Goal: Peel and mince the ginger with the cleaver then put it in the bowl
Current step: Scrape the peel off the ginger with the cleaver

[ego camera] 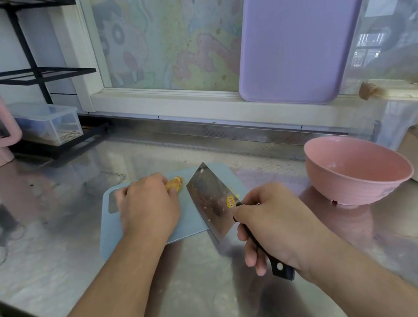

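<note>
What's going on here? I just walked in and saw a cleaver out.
A person is working ginger on a blue cutting board. The left hand holds the ginger down; the right hand grips the cleaver, its blade beside the ginger. The pink bowl on the right looks empty.

My cleaver has a shiny metal blade and a smooth black handle. The cutting board looks like matt blue plastic. The bowl is smooth pink, slightly glossy. The countertop is reflective metal.
</note>
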Motion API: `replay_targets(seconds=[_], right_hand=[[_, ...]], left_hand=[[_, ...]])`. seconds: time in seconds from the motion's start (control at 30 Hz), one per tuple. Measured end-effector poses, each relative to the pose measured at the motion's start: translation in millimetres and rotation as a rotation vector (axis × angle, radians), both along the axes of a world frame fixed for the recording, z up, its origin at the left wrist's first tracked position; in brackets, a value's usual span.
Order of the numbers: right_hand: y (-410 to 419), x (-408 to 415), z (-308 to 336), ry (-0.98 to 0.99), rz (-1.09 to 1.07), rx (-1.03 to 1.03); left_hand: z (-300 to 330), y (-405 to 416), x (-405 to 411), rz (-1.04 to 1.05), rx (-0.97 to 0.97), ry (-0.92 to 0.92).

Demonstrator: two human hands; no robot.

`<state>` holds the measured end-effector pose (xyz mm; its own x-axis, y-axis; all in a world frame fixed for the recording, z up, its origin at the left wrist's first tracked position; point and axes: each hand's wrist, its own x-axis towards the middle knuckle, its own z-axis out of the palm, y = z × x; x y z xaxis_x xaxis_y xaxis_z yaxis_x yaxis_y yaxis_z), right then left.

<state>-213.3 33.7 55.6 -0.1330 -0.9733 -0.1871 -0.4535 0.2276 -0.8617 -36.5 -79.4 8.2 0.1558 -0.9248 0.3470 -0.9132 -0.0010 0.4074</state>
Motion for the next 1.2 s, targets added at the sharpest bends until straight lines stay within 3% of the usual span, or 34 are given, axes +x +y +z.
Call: replay_targets(seconds=[0.2, 1.2], right_hand=[[-10.0, -8.9, 0.1, 0.090, -0.013, -0.052], [-6.4, -23.5, 7.7, 0.001, -0.035, -0.120]], left_hand=[[1.1, 1.8, 0.4, -0.004, 0.014, 0.016], [-8.8, -12.0, -2.9, -0.112, -0.034, 0.036]])
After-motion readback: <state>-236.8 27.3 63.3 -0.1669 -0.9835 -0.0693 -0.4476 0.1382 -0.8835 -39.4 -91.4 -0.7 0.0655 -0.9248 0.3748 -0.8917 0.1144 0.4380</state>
